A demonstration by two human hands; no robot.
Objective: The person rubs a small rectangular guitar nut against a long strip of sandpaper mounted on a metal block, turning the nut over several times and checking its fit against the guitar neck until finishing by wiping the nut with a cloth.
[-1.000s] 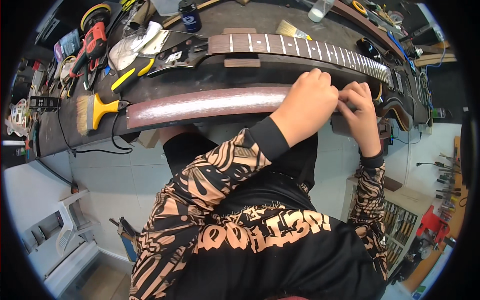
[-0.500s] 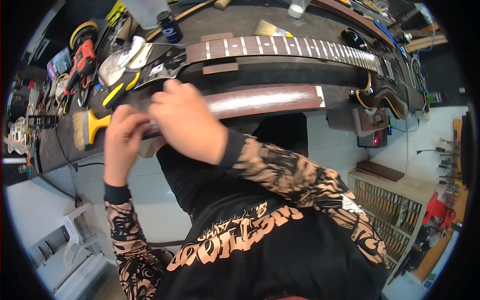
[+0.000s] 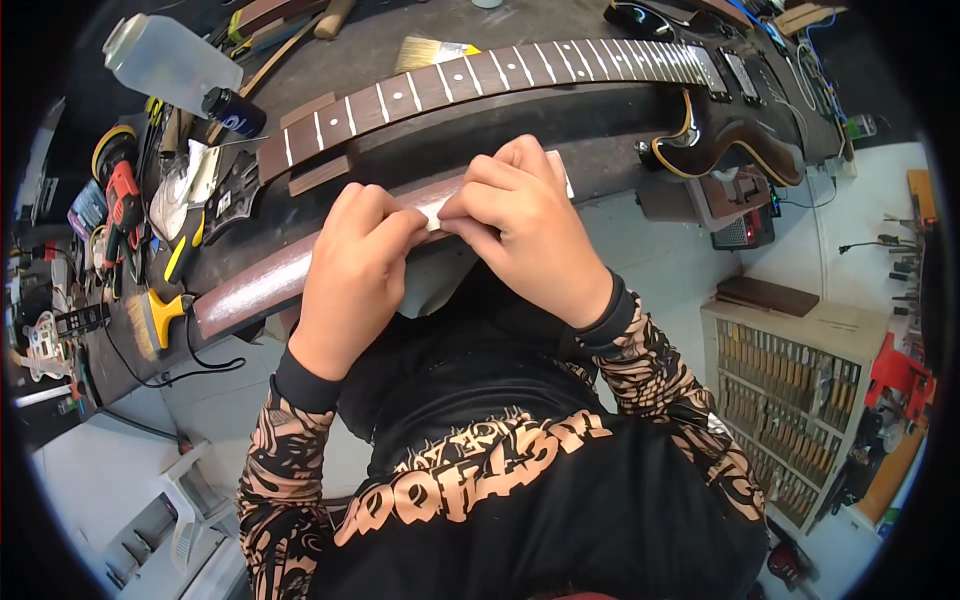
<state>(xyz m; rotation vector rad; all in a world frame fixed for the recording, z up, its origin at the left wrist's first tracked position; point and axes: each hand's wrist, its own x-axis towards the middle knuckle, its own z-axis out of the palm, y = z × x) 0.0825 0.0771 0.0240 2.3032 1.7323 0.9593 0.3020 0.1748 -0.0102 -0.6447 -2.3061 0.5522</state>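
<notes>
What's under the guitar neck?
Brown wood juts out on both sides of the neck, near the headstock. The neck covers the middle, so whether it's one block or two can't be seen.

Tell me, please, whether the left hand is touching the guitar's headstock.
Apart: the head view shows dark bench between the left hand and the guitar's headstock.

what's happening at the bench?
Someone is working bare-handed over a long reddish-brown strip along the bench's near edge. The left hand and right hand meet over it, fingertips pinching what looks like a small pale piece, too small to identify. A guitar lies beyond the strip; a yellow-handled brush sits near its left end. Neither is being touched.
</notes>
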